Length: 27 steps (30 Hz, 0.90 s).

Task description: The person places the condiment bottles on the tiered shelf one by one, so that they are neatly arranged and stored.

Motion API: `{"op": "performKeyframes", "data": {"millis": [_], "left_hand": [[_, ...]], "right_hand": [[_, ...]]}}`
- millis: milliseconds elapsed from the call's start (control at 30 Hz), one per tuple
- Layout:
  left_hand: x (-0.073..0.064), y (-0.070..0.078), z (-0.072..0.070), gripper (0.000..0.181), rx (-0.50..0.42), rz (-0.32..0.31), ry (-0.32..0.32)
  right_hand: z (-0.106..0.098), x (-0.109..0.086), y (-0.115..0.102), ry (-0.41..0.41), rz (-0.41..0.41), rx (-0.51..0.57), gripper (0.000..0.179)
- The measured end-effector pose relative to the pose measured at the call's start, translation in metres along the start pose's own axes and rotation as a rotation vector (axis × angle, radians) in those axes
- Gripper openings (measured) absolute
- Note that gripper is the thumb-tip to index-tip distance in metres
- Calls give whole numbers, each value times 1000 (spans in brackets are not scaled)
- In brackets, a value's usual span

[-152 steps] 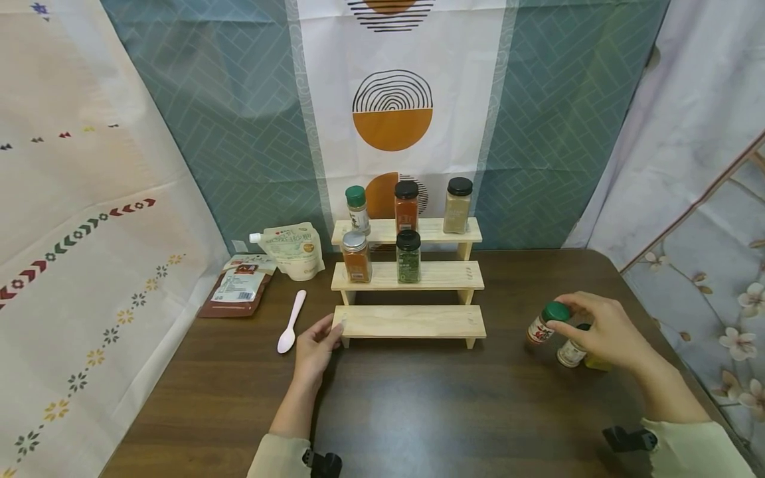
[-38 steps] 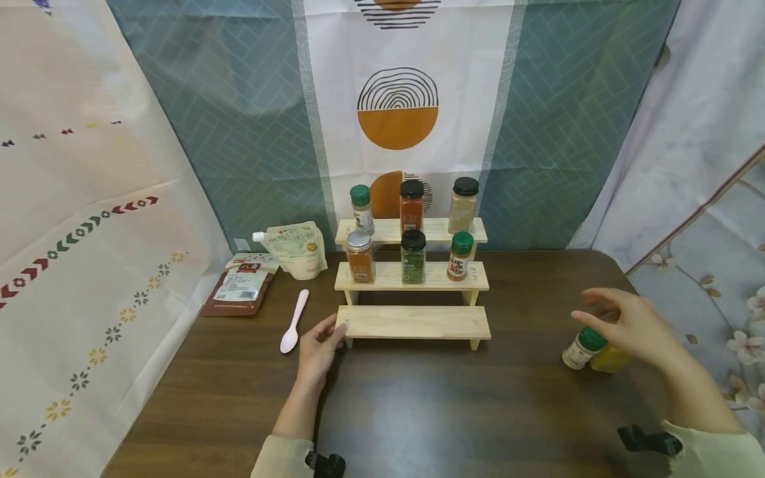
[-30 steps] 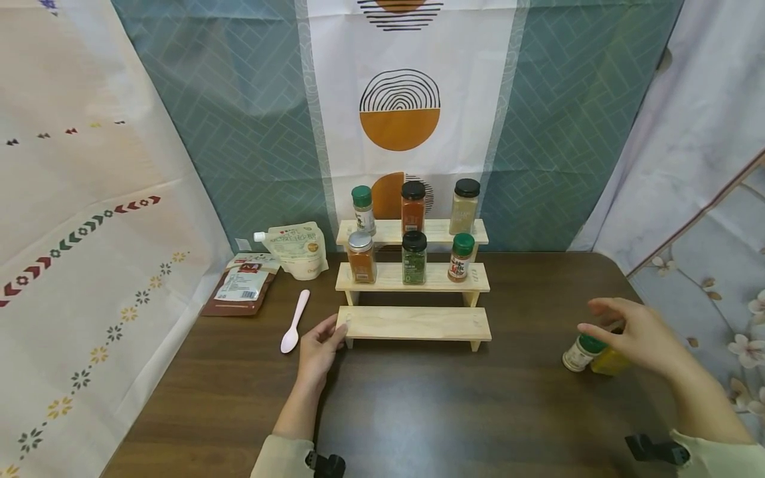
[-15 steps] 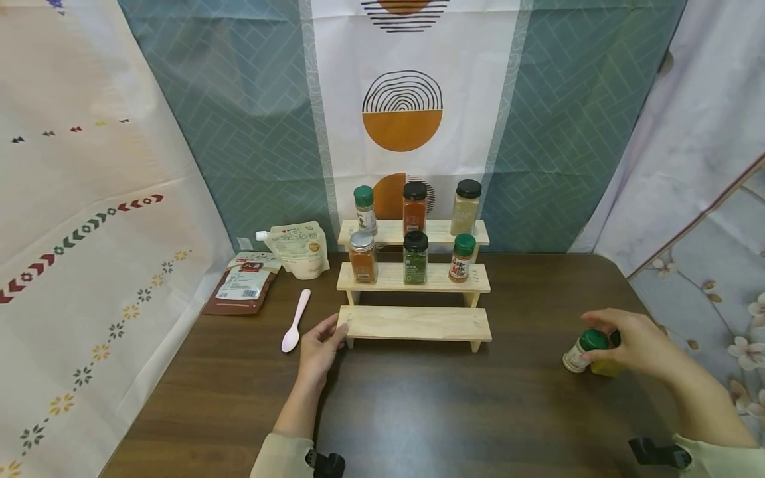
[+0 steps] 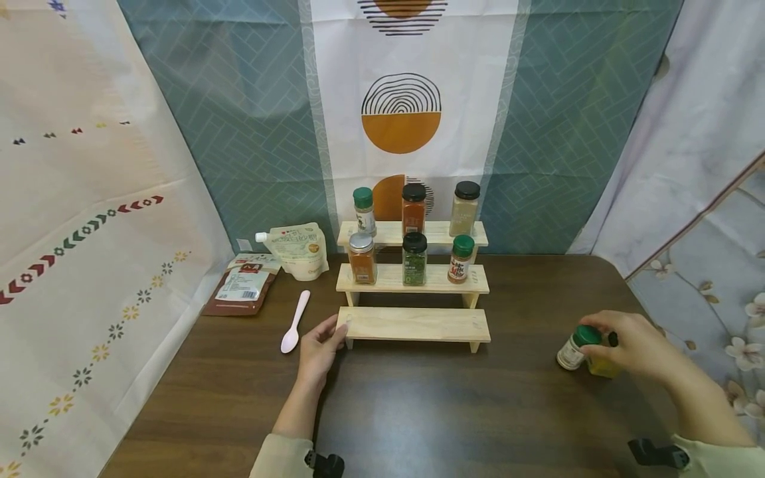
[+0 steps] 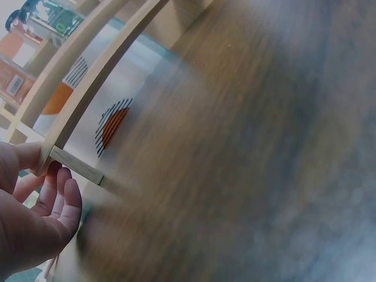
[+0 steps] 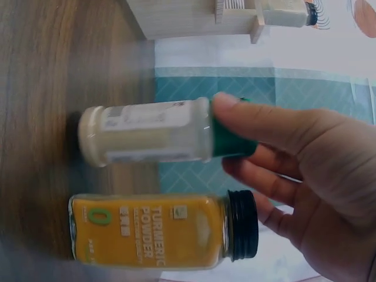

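My right hand (image 5: 636,346) pinches the green cap of a small spice jar (image 5: 570,356) with pale contents, at the table's right side. I cannot tell whether the jar's base touches the table. Close beside it stands a turmeric powder jar (image 7: 150,230) with a black lid; the head view shows it partly hidden behind the hand. My left hand (image 5: 317,350) holds the left end of the lowest step of a wooden three-step rack (image 5: 415,324), thumb on top and fingers below in the left wrist view.
The rack's middle step bears an orange jar (image 5: 362,265), a green herb jar (image 5: 414,265) and a green-capped jar (image 5: 459,264). Three more jars stand on the top step. Left of the rack lie a pink spoon (image 5: 293,325), a spouted pouch (image 5: 299,249) and a brown packet (image 5: 242,289).
A green-capped jar with a red-marked label went from the right onto the middle step. My right hand returned, took another jar by its cap and shifted it slightly left. My left hand stayed.
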<state>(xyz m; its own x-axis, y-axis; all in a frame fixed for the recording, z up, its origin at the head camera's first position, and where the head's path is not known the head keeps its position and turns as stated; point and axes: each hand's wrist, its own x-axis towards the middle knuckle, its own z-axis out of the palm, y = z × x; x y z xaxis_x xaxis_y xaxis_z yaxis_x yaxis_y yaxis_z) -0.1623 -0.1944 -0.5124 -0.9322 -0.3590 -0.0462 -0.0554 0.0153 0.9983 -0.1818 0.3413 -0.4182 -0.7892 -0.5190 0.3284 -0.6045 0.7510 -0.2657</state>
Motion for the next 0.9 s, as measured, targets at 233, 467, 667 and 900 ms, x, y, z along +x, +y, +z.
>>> {"op": "performKeyframes", "data": {"millis": [233,467,667,900], "left_hand": [[-1,-3,-1,37,-5,-6,0],[-1,-4,-2,38,2,-10,4],[0,-2,-1,38,-3,-5,3],[0,-1,0,37,-5,-2,-1]], "right_hand": [[7,10,-13,174,-54,-2,48],[11,25,-32,282,-28,50,48],[13,42,-48,333,-32,104,49],[21,65,-63,374,-114,113,49]]}}
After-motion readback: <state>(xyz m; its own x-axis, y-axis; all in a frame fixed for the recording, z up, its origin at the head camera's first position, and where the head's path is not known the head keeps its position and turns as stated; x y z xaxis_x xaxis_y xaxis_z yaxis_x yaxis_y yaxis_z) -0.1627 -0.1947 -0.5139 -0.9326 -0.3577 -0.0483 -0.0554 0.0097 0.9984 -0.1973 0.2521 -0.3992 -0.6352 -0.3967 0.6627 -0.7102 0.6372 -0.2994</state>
